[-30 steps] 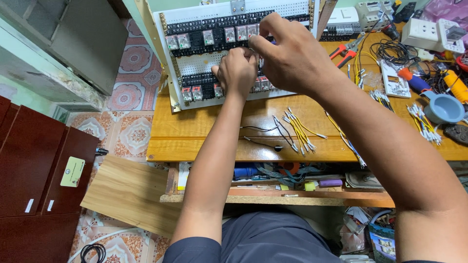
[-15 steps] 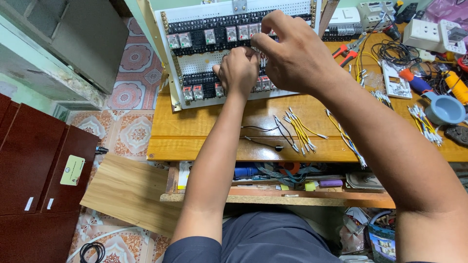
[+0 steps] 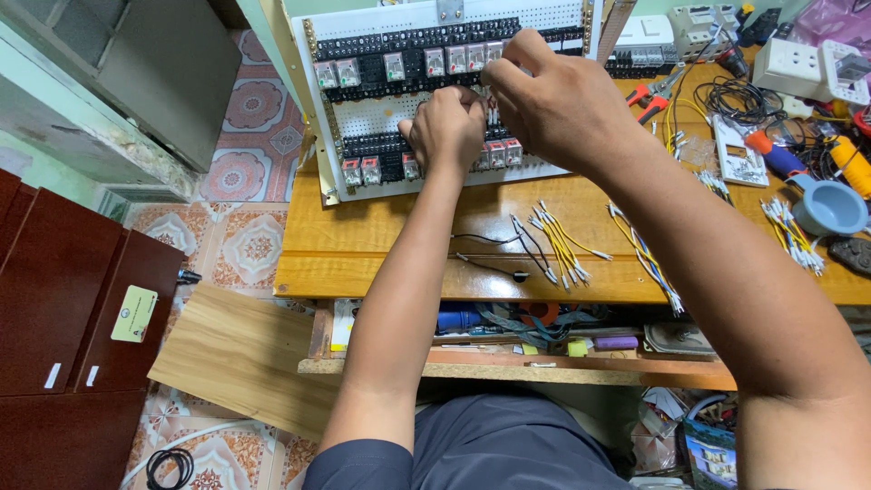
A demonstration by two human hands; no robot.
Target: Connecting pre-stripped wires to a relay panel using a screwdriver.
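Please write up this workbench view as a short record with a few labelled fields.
Setting: wooden workbench above a patterned tile floor
Left hand: closed into a fist against the white perforated panel
Right hand: fingers pinched at the panel's upper row of relays
Held item: too small to tell
On bench: cut yellow wires, red-handled pliers, blue cup, white socket block
Below bench: open drawer of tools
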